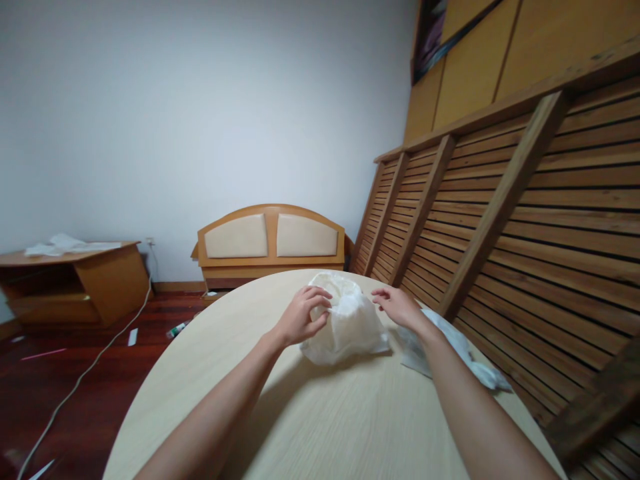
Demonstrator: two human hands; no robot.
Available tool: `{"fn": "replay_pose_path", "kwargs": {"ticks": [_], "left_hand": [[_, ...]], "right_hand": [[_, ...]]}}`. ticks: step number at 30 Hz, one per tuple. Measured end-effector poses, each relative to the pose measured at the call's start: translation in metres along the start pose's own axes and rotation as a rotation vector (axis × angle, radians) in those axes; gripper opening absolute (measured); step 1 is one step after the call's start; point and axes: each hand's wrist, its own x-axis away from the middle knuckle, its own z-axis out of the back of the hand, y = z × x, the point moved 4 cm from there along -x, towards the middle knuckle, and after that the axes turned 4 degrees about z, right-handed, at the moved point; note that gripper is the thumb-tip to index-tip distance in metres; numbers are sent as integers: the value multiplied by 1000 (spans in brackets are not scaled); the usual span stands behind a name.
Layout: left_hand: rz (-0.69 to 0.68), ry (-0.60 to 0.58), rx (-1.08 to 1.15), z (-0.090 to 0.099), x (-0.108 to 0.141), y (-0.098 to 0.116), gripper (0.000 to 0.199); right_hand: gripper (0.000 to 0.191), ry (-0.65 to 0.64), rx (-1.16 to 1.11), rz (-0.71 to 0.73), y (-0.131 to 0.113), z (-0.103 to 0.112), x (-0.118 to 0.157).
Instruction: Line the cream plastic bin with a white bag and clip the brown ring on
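A white plastic bag (pixel 345 333) stands on the round pale wooden table (pixel 320 420), its mouth gaping at the top. At its left rim is my left hand (pixel 304 313), thumb and fingers apart in a curve; whether the fingertips touch the plastic I cannot tell. My right hand (pixel 397 307) hovers just right of the bag with its fingers loosely extended and nothing in them. Under and beyond my right forearm lies a second, flattened whitish plastic bag (pixel 457 343). What the standing bag contains is hidden.
A slatted wooden bed frame (pixel 500 220) leans along the right side, close to the table. Behind the table stands a headboard (pixel 273 240) with cream panels. At left are a low cabinet (pixel 110 280) and a white cable (pixel 95 360) across the dark red floor.
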Motion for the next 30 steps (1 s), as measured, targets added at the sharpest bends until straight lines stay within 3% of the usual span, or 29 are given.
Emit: {"fn": "replay_pose_path", "kwargs": {"ticks": [5, 11, 15, 17, 19, 21, 24, 30], "left_hand": [[-112, -38, -24, -4, 0, 20, 10], [-171, -104, -102, -7, 9, 36, 13], [-166, -39, -69, 2, 11, 45, 12], [-78, 70, -61, 9, 6, 45, 11], [93, 171, -56, 14, 1, 40, 15], [280, 191, -23, 16, -3, 31, 23], [427, 84, 6, 15, -5, 21, 32], [478, -161, -35, 33, -8, 28, 19]], "right_hand": [[37, 18, -86, 68, -27, 14, 4], [37, -109, -40, 209, -63, 22, 23], [34, -132, 52, 229, -77, 26, 30], [33, -152, 55, 234, -83, 25, 33], [31, -183, 51, 241, -90, 24, 36], [29, -225, 43, 245, -97, 22, 40], [29, -295, 7, 267, -108, 19, 46], [27, -385, -5, 271, -116, 19, 54]]}}
